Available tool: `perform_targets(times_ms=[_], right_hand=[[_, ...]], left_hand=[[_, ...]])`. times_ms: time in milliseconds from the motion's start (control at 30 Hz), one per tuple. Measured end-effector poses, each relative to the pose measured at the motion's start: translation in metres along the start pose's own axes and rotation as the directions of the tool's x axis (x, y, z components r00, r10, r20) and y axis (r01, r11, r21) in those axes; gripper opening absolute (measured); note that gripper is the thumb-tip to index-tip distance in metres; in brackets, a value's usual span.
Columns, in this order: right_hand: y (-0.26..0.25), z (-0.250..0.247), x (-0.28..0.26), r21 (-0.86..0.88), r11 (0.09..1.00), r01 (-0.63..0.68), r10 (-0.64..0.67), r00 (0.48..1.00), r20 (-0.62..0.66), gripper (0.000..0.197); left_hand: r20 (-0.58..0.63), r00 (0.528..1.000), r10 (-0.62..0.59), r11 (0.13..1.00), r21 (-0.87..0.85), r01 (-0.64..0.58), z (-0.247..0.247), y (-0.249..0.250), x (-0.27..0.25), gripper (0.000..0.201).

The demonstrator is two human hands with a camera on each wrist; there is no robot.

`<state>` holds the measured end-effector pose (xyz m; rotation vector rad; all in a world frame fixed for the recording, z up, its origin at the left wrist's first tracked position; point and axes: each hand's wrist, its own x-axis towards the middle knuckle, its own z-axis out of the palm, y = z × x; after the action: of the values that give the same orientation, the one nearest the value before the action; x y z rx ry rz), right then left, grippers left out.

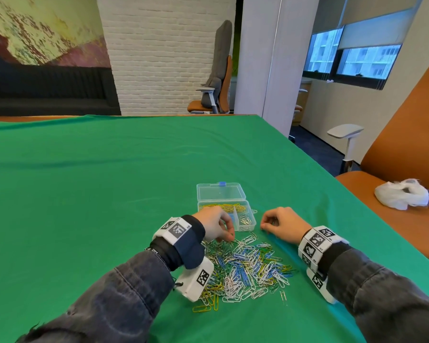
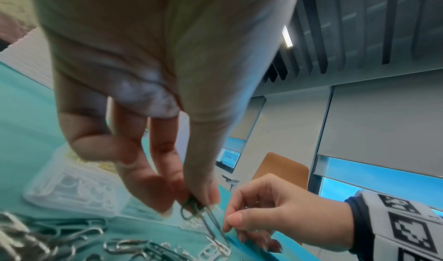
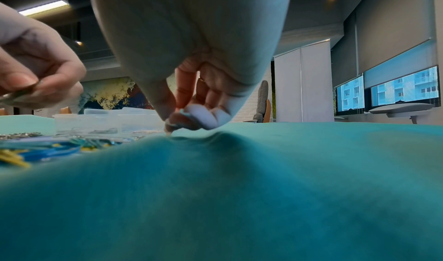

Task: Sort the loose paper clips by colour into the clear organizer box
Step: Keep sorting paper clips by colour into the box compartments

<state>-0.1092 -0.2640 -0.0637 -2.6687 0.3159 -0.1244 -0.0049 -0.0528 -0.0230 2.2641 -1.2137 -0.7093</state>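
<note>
The heap of loose wire paper clips in white, blue, yellow, green and bare silver [image 1: 245, 266] lies spread on the green cloth-covered table [image 1: 109, 194], close in front of the person, probably so both hands can pick from it without reaching. At twelve o'clock from the heap, just beyond its far edge, stands the small clear plastic organizer box [image 1: 243, 224] with its hinged lid [image 1: 221, 191] thrown back flat toward twelve, which leaves the compartments open from above; yellow clips already fill the far compartment, silver ones the near right one, and a little blue shows in the near left. The left hand [image 1: 214, 227] hangs over the heap's far edge at about eleven o'clock, thumb and fingertips pressed together on a dark green paper clip [image 2: 191, 208], with a silver clip dangling from it, so the pinch seems meant to lift one colour free of the tangle. The right hand [image 1: 280, 225] rests at one o'clock from the heap, beside the box's right end, fingers curled with thumb and forefinger closed at the cloth; whether it pinches a clip, I cannot tell. Much of the heap remains unsorted.
</note>
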Motion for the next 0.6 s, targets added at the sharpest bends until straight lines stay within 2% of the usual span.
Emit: perform_targets(times_ms=[100, 267, 467, 533, 600], right_hand=[[0.000, 0.000, 0.000, 0.008, 1.000, 0.021, -0.021, 1.000, -0.001, 0.010], [0.000, 0.000, -0.001, 0.016, 0.999, 0.035, -0.035, 0.999, 0.001, 0.011], [-0.015, -0.006, -0.007, 0.100, 0.986, 0.136, -0.129, 0.989, -0.073, 0.027], [-0.025, -0.011, -0.008, 0.226, 0.967, 0.114, -0.115, 0.993, -0.006, 0.030], [-0.037, -0.014, -0.007, 0.383, 0.922, 0.056, -0.106, 0.988, 0.113, 0.029]], left_hand=[[-0.028, 1.000, 0.002, 1.000, -0.023, -0.003, -0.003, -0.002, 0.001, 0.003], [-0.057, 0.998, -0.009, 0.996, -0.090, 0.004, -0.005, -0.005, 0.003, 0.009], [-0.118, 0.993, -0.024, 0.990, -0.141, 0.007, 0.000, -0.005, 0.006, 0.008], [-0.142, 0.989, -0.033, 0.973, -0.233, -0.001, 0.001, -0.004, 0.007, 0.008], [-0.168, 0.985, -0.025, 0.938, -0.344, -0.035, 0.002, -0.003, 0.008, 0.006]])
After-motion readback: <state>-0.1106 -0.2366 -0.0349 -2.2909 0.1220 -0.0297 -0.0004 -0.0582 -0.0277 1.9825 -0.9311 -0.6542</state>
